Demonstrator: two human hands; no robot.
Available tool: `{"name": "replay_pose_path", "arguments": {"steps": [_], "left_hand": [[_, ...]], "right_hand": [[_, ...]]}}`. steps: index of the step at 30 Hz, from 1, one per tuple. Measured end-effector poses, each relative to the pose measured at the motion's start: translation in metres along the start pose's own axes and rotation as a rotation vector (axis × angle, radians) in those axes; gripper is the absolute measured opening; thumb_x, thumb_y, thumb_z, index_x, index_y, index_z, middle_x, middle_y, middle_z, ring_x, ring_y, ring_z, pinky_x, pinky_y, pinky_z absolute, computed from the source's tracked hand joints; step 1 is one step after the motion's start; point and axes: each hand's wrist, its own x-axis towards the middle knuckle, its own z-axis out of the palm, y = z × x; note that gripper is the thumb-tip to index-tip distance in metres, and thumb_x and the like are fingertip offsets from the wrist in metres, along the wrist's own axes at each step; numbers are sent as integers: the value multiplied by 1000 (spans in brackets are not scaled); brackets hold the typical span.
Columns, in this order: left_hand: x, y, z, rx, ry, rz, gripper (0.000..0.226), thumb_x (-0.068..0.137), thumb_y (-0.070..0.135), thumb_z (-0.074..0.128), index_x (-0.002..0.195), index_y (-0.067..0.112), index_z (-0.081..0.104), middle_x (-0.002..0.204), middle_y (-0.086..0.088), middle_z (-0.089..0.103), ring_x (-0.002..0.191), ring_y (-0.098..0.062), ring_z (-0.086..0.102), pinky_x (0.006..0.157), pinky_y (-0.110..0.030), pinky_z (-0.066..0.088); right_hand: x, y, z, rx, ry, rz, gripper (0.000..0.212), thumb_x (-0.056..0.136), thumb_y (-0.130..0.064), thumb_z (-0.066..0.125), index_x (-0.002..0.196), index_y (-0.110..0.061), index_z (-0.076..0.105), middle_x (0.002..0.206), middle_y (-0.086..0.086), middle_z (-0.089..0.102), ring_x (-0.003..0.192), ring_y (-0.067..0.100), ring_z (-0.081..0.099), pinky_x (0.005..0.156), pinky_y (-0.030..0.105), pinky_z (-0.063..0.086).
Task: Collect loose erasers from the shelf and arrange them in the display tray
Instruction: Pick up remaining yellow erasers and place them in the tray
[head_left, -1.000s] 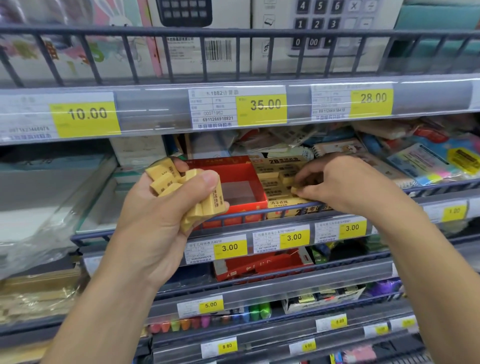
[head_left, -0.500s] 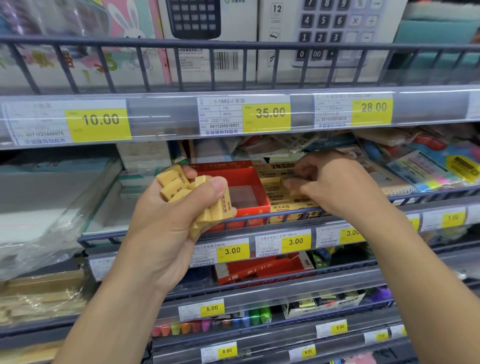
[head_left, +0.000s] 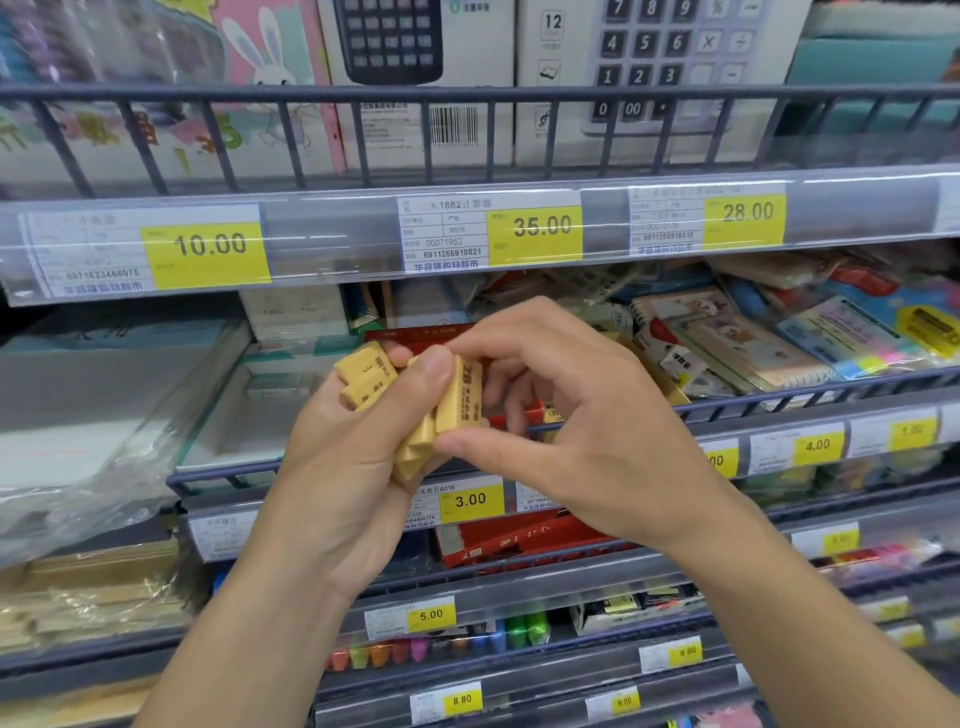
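Observation:
In the head view my left hand grips a bunch of several yellow erasers in front of the middle shelf. My right hand is against the bunch. Its thumb and fingers pinch one upright eraser marked 2B at the right side of the bunch. The red display tray stands on the shelf behind both hands. Only its back rim and a small red piece near my right fingers show, so its contents are hidden.
A dark wire rail fronts the shelf, with price labels below it. Notebooks and packets lie to the right, plastic-wrapped stock to the left. Calculator boxes stand above. A red box sits one shelf down.
My right hand left the tray area and moved left to the bunch in my left hand, now pinching one eraser there. The view shifted closer and slightly up.

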Motion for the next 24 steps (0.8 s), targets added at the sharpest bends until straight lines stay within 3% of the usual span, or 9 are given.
{"name": "replay_pose_path", "arguments": {"steps": [5,9,16,19,22,24], "left_hand": [[-1,1,-2,12,63,51,65,56,29,89,111,12,60,92,-11,76,82,-23,77,64,-33,62],[0,4,-5,23,87,61,55,61,24,92,106,12,63,89,-10,76,80,-21,77,62,-30,61],[5,3,-9,35,90,93,46,63,25,89,100,17,62,82,-4,76,79,-16,76,61,-26,59],[8,3,-14,38,100,93,41,61,26,92,94,18,68,82,-6,76,79,-18,77,61,-26,60],[10,3,-18,40,93,90,33,52,31,96,79,24,79,82,-8,77,79,-20,77,63,-27,60],[10,4,-18,42,82,87,36,47,34,100,76,25,80,83,-10,77,79,-20,77,63,-28,60]], "right_hand": [[-2,1,2,145,84,55,43,83,-12,81,123,-17,65,114,2,56,88,26,64,66,36,56],[-5,5,-4,220,34,129,46,85,-7,76,125,-28,65,113,7,59,84,23,62,71,37,56],[-13,18,-37,2,-63,217,48,91,-15,67,128,-44,64,104,-16,55,84,21,59,77,34,52],[-14,31,-66,-123,-30,296,40,91,-17,70,127,-35,65,109,-16,66,92,14,65,79,34,54],[-11,47,-102,-352,1,424,27,90,-20,72,113,-35,69,97,-15,72,84,4,66,71,25,50],[-9,52,-115,-439,-107,480,29,92,-20,71,111,-40,69,89,-22,71,76,-2,64,62,16,47]]}}
